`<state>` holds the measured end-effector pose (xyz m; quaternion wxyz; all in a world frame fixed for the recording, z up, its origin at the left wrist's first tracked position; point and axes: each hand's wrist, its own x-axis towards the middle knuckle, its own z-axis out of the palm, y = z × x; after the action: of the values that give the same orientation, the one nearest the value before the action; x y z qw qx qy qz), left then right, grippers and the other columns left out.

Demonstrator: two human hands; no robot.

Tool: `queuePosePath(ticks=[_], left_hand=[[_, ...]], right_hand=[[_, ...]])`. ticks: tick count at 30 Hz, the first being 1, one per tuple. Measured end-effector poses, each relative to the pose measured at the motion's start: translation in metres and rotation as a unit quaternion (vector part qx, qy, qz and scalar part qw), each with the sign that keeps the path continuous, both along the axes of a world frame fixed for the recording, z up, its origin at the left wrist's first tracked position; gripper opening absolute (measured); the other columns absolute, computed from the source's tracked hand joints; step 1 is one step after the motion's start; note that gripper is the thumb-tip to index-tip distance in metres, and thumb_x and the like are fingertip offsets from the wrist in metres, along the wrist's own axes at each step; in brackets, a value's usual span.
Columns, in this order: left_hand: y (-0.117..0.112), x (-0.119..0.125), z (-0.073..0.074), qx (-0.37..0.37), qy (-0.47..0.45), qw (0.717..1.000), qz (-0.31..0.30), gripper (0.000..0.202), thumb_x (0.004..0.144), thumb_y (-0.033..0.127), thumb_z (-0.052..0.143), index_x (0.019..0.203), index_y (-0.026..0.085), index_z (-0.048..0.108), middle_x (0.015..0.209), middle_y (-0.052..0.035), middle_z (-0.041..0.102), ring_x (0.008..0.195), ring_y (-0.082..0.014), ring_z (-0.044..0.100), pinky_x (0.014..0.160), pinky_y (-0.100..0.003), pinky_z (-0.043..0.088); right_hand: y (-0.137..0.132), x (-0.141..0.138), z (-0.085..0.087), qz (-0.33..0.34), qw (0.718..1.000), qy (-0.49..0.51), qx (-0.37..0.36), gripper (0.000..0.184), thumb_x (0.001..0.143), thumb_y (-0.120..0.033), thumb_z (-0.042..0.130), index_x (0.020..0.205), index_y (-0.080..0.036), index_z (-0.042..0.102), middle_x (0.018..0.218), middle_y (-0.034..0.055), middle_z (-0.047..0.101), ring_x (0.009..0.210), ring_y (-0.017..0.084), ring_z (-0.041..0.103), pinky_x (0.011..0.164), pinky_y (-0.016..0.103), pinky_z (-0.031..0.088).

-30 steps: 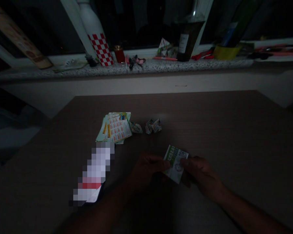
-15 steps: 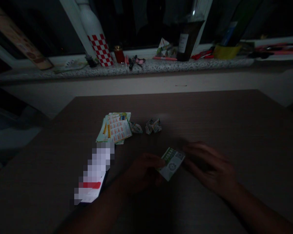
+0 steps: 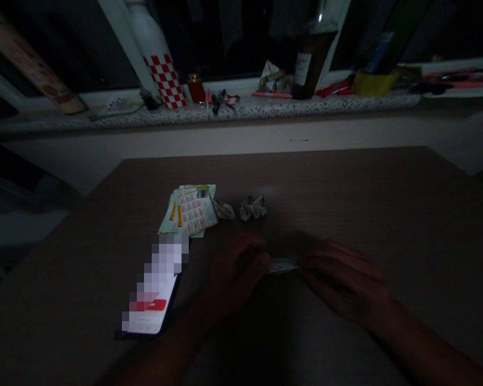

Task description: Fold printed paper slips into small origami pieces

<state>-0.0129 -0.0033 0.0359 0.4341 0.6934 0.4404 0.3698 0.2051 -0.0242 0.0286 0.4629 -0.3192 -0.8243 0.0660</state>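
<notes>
A small folded paper (image 3: 282,265), seen nearly edge-on, is held just above the table between my two hands. My left hand (image 3: 241,276) pinches its left end, and my right hand (image 3: 346,276) is closed at its right end. Beyond my left hand lie two small folded paper pieces, a flatter one (image 3: 224,209) and a pointed one (image 3: 253,208). The flatter piece touches a stack of printed slips (image 3: 193,212). Dim light hides most of my fingertips.
A lit phone (image 3: 153,305), its screen partly blurred out, lies left of my left forearm on the wooden table (image 3: 346,182). Along the granite sill (image 3: 261,109) stand a checkered white bottle (image 3: 165,75), a red jar (image 3: 195,88), a dark cup (image 3: 309,67) and a yellow pot (image 3: 373,84).
The paper has turned from face-up to nearly edge-on. My right hand has come onto its right end, and my left hand has shifted its grip on the left.
</notes>
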Motion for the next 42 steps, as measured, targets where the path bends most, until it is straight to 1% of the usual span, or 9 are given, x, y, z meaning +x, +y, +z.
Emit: queuePosePath(ticks=[2,5,6,8,12,16,29,36,42], left_hand=[[-0.004,0.0,0.003,0.139,0.024,0.989,-0.043,0.014,0.085,0.025,0.057,0.095,0.017,0.063,0.095,-0.0065,0.065,0.089,-0.018,0.061,0.078,-0.031,0.047],[-0.008,0.005,0.002,0.306,0.092,0.946,-0.049,0.016,0.079,0.021,0.067,0.094,0.017,0.063,0.087,-0.0062,0.067,0.081,-0.0181,0.061,0.075,-0.033,0.047],[-0.008,0.007,0.001,0.348,0.105,0.931,-0.046,0.013,0.079,0.019,0.066,0.091,0.017,0.063,0.082,-0.0049,0.068,0.077,-0.0172,0.061,0.073,-0.033,0.046],[-0.008,0.011,0.002,0.382,0.144,0.912,-0.041,0.007,0.079,0.016,0.064,0.085,0.017,0.063,0.078,-0.0039,0.069,0.073,-0.0169,0.061,0.074,-0.035,0.045],[-0.009,0.015,0.006,0.405,0.188,0.894,-0.039,0.003,0.08,0.015,0.061,0.079,0.017,0.062,0.075,-0.0031,0.071,0.068,-0.0159,0.061,0.073,-0.036,0.043],[-0.009,0.014,0.006,0.415,0.197,0.887,-0.04,0.003,0.08,0.014,0.06,0.079,0.017,0.061,0.072,-0.0014,0.071,0.067,-0.0153,0.061,0.075,-0.037,0.042],[-0.005,0.016,0.008,0.411,0.201,0.887,-0.067,0.004,0.08,0.016,0.057,0.078,0.018,0.059,0.082,-0.0031,0.072,0.075,-0.0169,0.063,0.084,-0.039,0.041],[-0.002,0.017,0.008,0.416,0.21,0.88,-0.094,0.007,0.08,0.016,0.054,0.078,0.016,0.06,0.082,-0.0046,0.072,0.078,-0.0175,0.063,0.087,-0.039,0.042],[-0.002,0.016,0.011,0.394,0.198,0.894,-0.085,0.005,0.081,0.016,0.056,0.079,0.018,0.06,0.084,-0.0042,0.073,0.082,-0.0176,0.066,0.089,-0.04,0.039]], right_hand=[[0.0,-0.002,0.001,0.005,1.0,-0.008,-0.005,0.023,0.077,-0.003,0.068,0.098,-0.013,0.064,0.081,0.0079,0.071,0.073,0.019,0.067,0.066,0.035,0.057],[-0.002,-0.005,0.002,0.005,1.0,-0.01,-0.008,0.021,0.078,-0.004,0.067,0.096,-0.014,0.063,0.079,0.0072,0.07,0.072,0.019,0.066,0.067,0.035,0.056],[-0.002,-0.006,0.003,0.003,1.0,-0.011,-0.009,0.02,0.078,-0.005,0.066,0.095,-0.015,0.063,0.079,0.0067,0.07,0.072,0.019,0.066,0.067,0.035,0.056],[-0.004,-0.007,0.003,-0.006,1.0,-0.015,-0.017,0.019,0.079,-0.007,0.065,0.095,-0.017,0.062,0.08,0.0059,0.071,0.073,0.019,0.067,0.068,0.035,0.056],[-0.007,-0.009,0.001,-0.02,0.999,-0.022,-0.024,0.018,0.08,-0.009,0.064,0.095,-0.019,0.062,0.081,0.0055,0.07,0.073,0.018,0.066,0.067,0.034,0.055],[-0.01,-0.009,-0.001,-0.027,0.999,-0.034,-0.024,0.018,0.079,-0.007,0.064,0.093,-0.018,0.061,0.08,0.005,0.069,0.073,0.018,0.064,0.067,0.033,0.053],[-0.014,-0.011,-0.002,-0.037,0.997,-0.075,0.002,0.012,0.081,-0.01,0.064,0.089,-0.017,0.06,0.076,0.0047,0.068,0.068,0.018,0.063,0.062,0.032,0.05],[-0.015,-0.01,-0.001,-0.026,0.991,-0.124,-0.037,0.01,0.085,-0.013,0.058,0.09,-0.02,0.063,0.076,0.0028,0.068,0.067,0.017,0.062,0.064,0.032,0.05],[-0.014,-0.009,-0.001,-0.023,0.996,-0.083,0.005,0.013,0.081,-0.011,0.063,0.091,-0.018,0.06,0.078,0.0033,0.069,0.066,0.016,0.061,0.061,0.031,0.05]])
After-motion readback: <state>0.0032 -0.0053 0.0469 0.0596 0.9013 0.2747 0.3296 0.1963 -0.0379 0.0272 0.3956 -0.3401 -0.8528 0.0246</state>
